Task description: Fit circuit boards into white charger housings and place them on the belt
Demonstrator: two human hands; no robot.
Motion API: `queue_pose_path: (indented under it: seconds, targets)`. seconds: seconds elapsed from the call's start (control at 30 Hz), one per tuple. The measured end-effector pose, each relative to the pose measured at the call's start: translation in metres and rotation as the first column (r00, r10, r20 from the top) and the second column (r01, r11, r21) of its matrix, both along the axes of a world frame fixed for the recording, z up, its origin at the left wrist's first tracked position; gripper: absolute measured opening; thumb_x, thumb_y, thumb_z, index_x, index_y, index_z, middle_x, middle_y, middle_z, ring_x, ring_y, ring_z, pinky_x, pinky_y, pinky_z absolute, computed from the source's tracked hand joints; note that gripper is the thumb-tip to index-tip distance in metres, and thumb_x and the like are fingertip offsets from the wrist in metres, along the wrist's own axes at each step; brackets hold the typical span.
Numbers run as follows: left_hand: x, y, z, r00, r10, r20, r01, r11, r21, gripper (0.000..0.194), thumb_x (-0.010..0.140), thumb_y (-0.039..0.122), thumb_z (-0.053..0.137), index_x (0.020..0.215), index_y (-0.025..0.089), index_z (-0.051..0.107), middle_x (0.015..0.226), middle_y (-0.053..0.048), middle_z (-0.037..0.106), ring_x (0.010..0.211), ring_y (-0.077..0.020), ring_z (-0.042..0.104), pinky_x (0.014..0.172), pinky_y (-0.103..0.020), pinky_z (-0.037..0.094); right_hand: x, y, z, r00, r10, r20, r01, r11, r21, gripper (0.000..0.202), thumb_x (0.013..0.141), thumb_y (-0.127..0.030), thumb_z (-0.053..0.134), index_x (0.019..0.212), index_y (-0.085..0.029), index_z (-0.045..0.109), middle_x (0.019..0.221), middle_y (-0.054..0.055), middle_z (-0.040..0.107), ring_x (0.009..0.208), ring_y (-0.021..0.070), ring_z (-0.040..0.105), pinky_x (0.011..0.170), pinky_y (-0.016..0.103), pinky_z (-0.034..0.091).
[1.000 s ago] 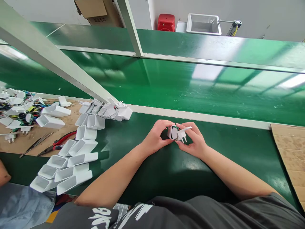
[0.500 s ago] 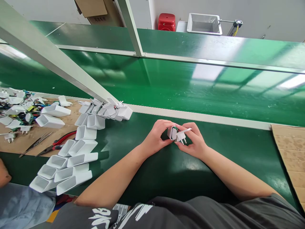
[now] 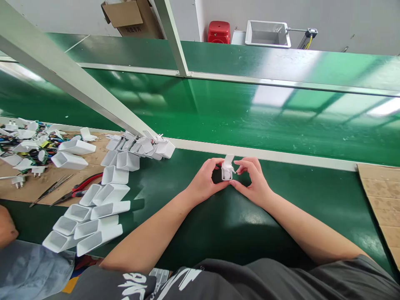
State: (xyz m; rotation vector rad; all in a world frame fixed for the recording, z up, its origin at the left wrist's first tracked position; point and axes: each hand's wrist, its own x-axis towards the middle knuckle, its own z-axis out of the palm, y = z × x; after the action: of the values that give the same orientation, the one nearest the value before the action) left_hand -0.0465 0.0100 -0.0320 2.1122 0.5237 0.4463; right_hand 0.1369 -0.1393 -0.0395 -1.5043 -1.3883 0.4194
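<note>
In front of me, my left hand (image 3: 204, 179) grips a small white charger housing (image 3: 227, 177) between fingers and thumb, its open end facing me. A white plug piece (image 3: 229, 161) stands at that opening, its flat plate tilted up and away. Whether it sits inside the housing I cannot tell. My right hand (image 3: 254, 179) is beside the housing, fingers curved and apart from the thumb. Its thumb tip is at the housing's lower right corner, and the fingertips are close to the plug piece without visibly gripping it.
Several empty white housings (image 3: 115, 175) stand in rows on the left, with filled ones (image 3: 150, 146) by the post. Beyond lie red-handled pliers (image 3: 84, 183), tweezers (image 3: 51, 188) and a pile of plug parts (image 3: 31, 146). Another person's arm (image 3: 6, 225) shows at left. Cardboard (image 3: 383, 200) lies right.
The plug piece has turned from lying sideways with its pins toward me to standing upright at the housing's opening. My right fingers have loosened from it and moved slightly apart.
</note>
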Motion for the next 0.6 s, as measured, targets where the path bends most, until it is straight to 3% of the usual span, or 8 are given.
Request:
queue_pose_path:
  seconds: [0.23, 0.37, 0.43, 0.53, 0.6]
  targets:
    - [0.001, -0.002, -0.002, 0.999, 0.029, -0.032, -0.030, 0.999, -0.024, 0.065, 0.086, 0.048, 0.087, 0.137, 0.027, 0.053, 0.131, -0.007, 0.067, 0.118, -0.0254, 0.065, 0.104, -0.041, 0.055, 0.001, -0.001, 0.005, 0.999, -0.007, 0.031, 0.006, 0.999, 0.047, 0.019, 0.105, -0.026, 0.065, 0.123, -0.029, 0.068, 0.111, 0.007, 0.062, 0.094, 0.0228, 0.067, 0.084, 0.044, 0.064]
    - [0.003, -0.002, -0.006, 1.000, 0.006, 0.006, -0.006, 1.000, 0.020, 0.060, 0.085, 0.043, 0.086, 0.133, 0.024, 0.055, 0.127, -0.008, 0.066, 0.117, -0.0270, 0.064, 0.105, -0.045, 0.055, -0.003, -0.005, 0.006, 0.973, 0.054, 0.225, -0.080, 0.991, 0.111, 0.038, 0.103, -0.018, 0.065, 0.139, -0.032, 0.068, 0.122, 0.010, 0.070, 0.109, 0.0291, 0.070, 0.096, 0.052, 0.064]
    - [0.005, -0.003, -0.009, 1.000, 0.015, 0.013, -0.016, 0.996, 0.085, 0.060, 0.083, 0.049, 0.087, 0.127, 0.021, 0.058, 0.122, -0.010, 0.067, 0.115, -0.0296, 0.064, 0.105, -0.049, 0.054, -0.007, -0.006, 0.005, 0.945, 0.075, 0.318, -0.116, 0.987, 0.111, 0.052, 0.103, -0.017, 0.066, 0.152, -0.034, 0.061, 0.131, 0.011, 0.071, 0.115, 0.0328, 0.071, 0.099, 0.057, 0.063]
    - [0.009, -0.003, -0.015, 1.000, 0.001, 0.016, -0.003, 0.988, 0.154, 0.078, 0.076, 0.062, 0.089, 0.131, 0.017, 0.058, 0.129, -0.016, 0.066, 0.121, -0.0343, 0.063, 0.111, -0.052, 0.052, -0.008, -0.009, 0.002, 0.903, 0.093, 0.419, -0.163, 0.977, 0.135, 0.065, 0.102, -0.019, 0.067, 0.163, -0.035, 0.051, 0.142, 0.012, 0.070, 0.116, 0.0367, 0.073, 0.097, 0.061, 0.066]
    - [0.013, -0.001, -0.019, 0.999, -0.043, -0.026, 0.047, 0.978, 0.205, 0.075, 0.075, 0.059, 0.091, 0.129, 0.017, 0.060, 0.130, -0.017, 0.067, 0.121, -0.0344, 0.064, 0.113, -0.051, 0.051, -0.003, -0.010, -0.005, 0.874, 0.110, 0.473, -0.209, 0.965, 0.161, 0.066, 0.100, -0.022, 0.069, 0.162, -0.038, 0.052, 0.142, 0.009, 0.072, 0.114, 0.0382, 0.075, 0.094, 0.063, 0.068]
